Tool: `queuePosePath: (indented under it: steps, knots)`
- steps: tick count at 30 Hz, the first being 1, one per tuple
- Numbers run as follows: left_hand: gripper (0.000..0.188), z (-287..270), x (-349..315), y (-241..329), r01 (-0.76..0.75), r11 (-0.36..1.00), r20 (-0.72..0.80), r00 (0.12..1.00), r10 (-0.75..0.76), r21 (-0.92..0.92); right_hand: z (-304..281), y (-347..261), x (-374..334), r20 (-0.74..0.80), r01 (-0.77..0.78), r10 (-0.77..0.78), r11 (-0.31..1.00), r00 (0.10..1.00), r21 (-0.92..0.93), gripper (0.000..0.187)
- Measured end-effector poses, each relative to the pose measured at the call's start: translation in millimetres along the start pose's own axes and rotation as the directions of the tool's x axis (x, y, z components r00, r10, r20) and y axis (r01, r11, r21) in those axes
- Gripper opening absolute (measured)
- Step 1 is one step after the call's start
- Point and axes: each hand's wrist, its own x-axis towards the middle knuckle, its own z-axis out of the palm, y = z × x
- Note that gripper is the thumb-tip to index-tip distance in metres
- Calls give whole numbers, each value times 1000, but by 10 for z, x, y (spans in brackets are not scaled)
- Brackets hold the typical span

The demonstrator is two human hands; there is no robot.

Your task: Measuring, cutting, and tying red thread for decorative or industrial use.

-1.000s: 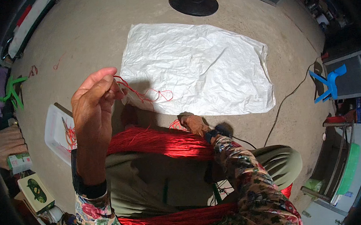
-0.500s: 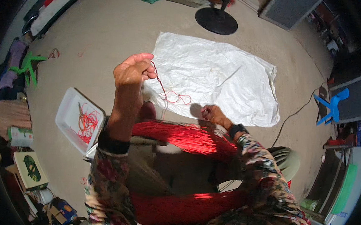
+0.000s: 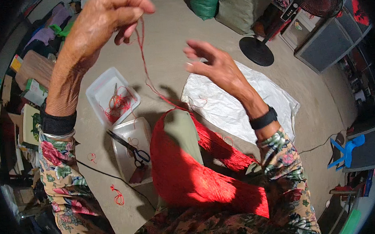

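My left hand (image 3: 105, 22) is raised at the upper left, its thumb and fingers pinching thin red cords (image 3: 143, 55). These cords hang down from the pinch and run slackly toward my knee. My right hand (image 3: 214, 65) is held up to the right of them, fingers apart and slightly blurred, with nothing visible in it. A thick bundle of red cords (image 3: 178, 174) lies across my lap and bends around my knee (image 3: 181, 126). Beyond the knee, another stretch of the bundle (image 3: 222, 147) slants toward my right forearm.
Left of my knee stand a white bin (image 3: 94, 97) holding red cord scraps and a second tray (image 3: 122, 163) with black-handled scissors (image 3: 141, 156) across it. A white sheet (image 3: 277, 97) covers floor at right. Farther back are a standing fan (image 3: 257, 51) and sacks (image 3: 243, 6).
My left hand has lifted up and left, with the cords trailing below. The right hand has come up off the sheet and its fingers have spread. The whole view has shifted.
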Motion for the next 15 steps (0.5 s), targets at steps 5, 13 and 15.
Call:
queuePosePath:
  steps: [5,13,15]
  knots:
    - [25,13,-6,247,-215,976,-34,976,216,29,706,-305,313,234,9,-51,984,971,177,47]
    - [24,-484,-201,-397,-163,950,-199,955,220,267,1065,-158,51,253,16,-71,977,965,215,54]
    - [22,-354,-210,-441,-108,955,-74,988,133,276,897,-51,154,187,-55,29,989,982,134,55]
